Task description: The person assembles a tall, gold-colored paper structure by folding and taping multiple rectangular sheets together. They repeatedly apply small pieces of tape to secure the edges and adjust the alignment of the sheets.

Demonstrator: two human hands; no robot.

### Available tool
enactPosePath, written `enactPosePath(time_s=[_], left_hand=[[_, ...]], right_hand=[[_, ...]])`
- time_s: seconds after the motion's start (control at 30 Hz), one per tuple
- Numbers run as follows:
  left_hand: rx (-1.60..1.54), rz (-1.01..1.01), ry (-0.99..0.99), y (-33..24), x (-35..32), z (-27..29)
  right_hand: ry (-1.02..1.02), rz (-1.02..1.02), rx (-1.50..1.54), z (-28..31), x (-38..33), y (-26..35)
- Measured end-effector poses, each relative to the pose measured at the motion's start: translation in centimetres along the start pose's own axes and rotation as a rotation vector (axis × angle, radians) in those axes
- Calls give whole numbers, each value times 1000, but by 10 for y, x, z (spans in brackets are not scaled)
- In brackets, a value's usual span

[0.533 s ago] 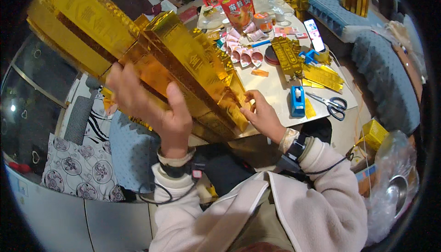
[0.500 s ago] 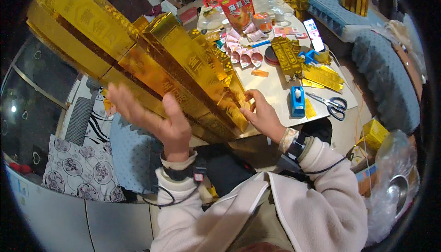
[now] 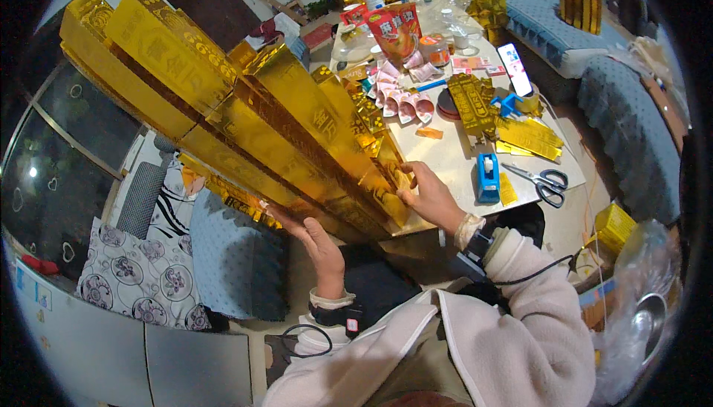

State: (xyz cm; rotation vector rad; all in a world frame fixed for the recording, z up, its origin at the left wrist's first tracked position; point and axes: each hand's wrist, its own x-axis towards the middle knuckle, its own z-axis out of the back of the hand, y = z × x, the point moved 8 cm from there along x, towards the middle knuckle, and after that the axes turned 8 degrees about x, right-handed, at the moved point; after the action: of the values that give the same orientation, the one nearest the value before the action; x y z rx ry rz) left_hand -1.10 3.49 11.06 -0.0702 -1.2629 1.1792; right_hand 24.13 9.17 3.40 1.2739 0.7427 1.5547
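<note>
A tall structure of shiny gold cardboard boxes [image 3: 297, 128], embossed and set side by side in stepped lengths, leans across the left of the table towards the upper left. My left hand [image 3: 319, 251] lies along its lower left side, fingers stretched out and thumb apart. At its near right end is my right hand [image 3: 432, 200], with thumb and bent fingers closed on the edge of a gold box. A blue tape dispenser [image 3: 487, 180] and black-handled scissors [image 3: 548, 183] lie to the right of that hand. Flat gold card pieces [image 3: 529, 139] rest beyond them.
Pink paper cones [image 3: 405, 102], a red food pouch [image 3: 396, 32], a lit phone [image 3: 515, 69] and a blue plastic piece [image 3: 507, 105] occupy the white table [image 3: 445, 151]. A blue-covered seat [image 3: 230, 251] stands left; another gold box [image 3: 615, 223] sits at the lower right.
My left hand has come down and right, from in front of the boxes to their lower side. My right hand stays at the near end. The whole view has shifted slightly.
</note>
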Motion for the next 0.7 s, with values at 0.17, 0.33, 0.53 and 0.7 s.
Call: enactPosePath(time_s=[0.17,0.33,0.53,0.7], left_hand=[[-76,-20,-54,22,10,5],[-468,65,-19,63,34,10],[-650,340,-114,100,60,28],[-117,-161,-487,13,62,92]], right_hand=[[27,-17,10,-6,-20,9],[174,7,13,-21,-45,27],[289,88,-64,-20,-54,60],[43,295,91,16,-21,108]])
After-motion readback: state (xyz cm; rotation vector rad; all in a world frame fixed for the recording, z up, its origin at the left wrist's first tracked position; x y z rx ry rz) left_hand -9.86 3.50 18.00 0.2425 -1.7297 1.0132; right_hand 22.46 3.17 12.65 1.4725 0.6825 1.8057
